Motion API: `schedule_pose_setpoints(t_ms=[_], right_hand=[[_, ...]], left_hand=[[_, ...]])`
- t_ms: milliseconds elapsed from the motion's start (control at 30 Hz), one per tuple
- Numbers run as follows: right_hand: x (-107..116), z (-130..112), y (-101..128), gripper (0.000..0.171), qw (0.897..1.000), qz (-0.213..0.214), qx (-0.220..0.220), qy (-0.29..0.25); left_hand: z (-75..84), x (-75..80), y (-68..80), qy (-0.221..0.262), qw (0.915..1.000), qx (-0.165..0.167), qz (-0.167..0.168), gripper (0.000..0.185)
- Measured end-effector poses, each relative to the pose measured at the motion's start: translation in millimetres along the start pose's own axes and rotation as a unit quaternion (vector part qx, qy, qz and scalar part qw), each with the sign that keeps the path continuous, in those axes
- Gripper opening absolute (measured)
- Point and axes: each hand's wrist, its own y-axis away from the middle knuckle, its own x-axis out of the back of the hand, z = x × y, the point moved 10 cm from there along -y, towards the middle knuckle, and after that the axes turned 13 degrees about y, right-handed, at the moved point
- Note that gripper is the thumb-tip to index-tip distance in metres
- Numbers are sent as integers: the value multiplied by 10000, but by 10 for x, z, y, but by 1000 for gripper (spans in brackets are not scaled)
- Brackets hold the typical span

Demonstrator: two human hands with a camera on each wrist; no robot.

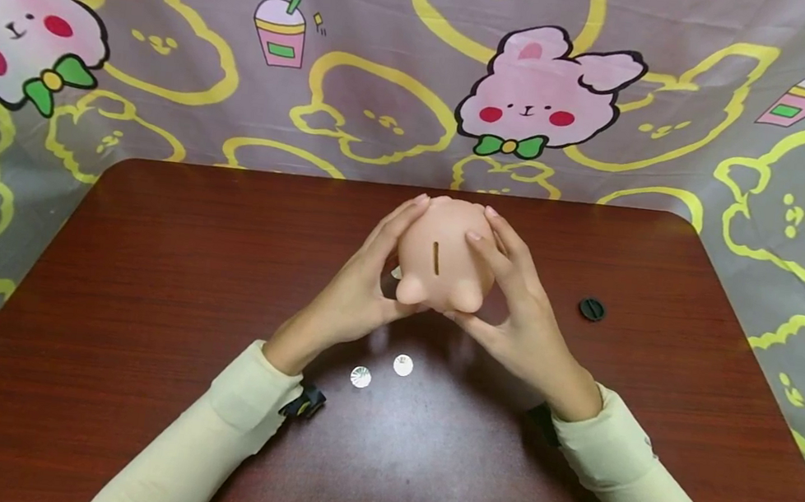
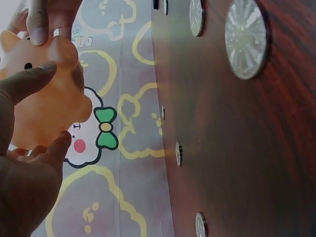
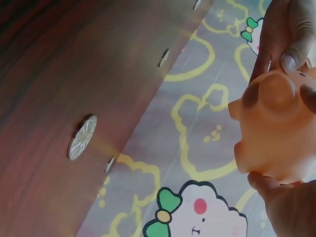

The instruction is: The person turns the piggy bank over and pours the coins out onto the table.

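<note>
Between both hands is a peach-coloured piggy bank [image 1: 457,245], raised above the table with its coin slot facing up in the head view. My left hand [image 1: 357,283] grips its left side, fingers along the far edge and thumb near the snout end. On the opposite side my right hand [image 1: 528,323] holds it the same way, thumb low and fingers over the flank. The left wrist view shows the bank's face [image 2: 42,94] and the right wrist view its snout [image 3: 277,94]. Two silvery coins [image 1: 403,365] lie below the hands; another [image 1: 396,272] is mostly hidden behind the left hand.
A round black plug [image 1: 592,309] lies on the brown table [image 1: 645,477], right of the right hand. Several coins [image 2: 247,39] are spread over the tabletop in the left wrist view. A cartoon-printed cloth [image 1: 397,35] hangs behind the table's far edge.
</note>
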Motion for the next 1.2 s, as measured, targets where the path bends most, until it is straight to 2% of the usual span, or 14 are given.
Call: schedule_pose_setpoints(t_ms=[133,267,467,600,700,800,867,1033,1133,1200], right_hand=[[-1,35,1,99,9999,1,-110,-84],[-12,160,17,102,9961,-92,-646,-587],[-73,405,92,89,9705,-345,-2043,-1234],[-87,461,99,71,9595,-422,-2464,-1300],[-91,488,108,61,9531,-456,-2654,-1380],[-102,496,114,56,9489,-494,-2746,-1477],[-115,492,111,55,9471,-512,-2755,-1565],[-138,494,115,55,9432,-528,-2795,-1719],[-156,493,116,58,9404,-602,-2783,-1860],[-156,492,110,61,9430,-687,-2716,-1799]], left_hand=[[-17,-9,-1,101,9999,60,-20,114],[-58,-41,3,681,9972,283,-93,112],[-172,-99,18,1371,9856,984,-77,102],[-274,-140,44,1687,9734,1546,-83,94],[-349,-122,65,1714,9676,1853,-13,83],[-392,-96,80,1757,9646,1964,26,73],[-416,-95,92,1893,9609,2020,11,74],[-433,-102,100,2055,9573,2033,-21,78],[-432,-81,94,2060,9571,2032,111,74],[-421,-64,86,2185,9554,1977,203,75]])
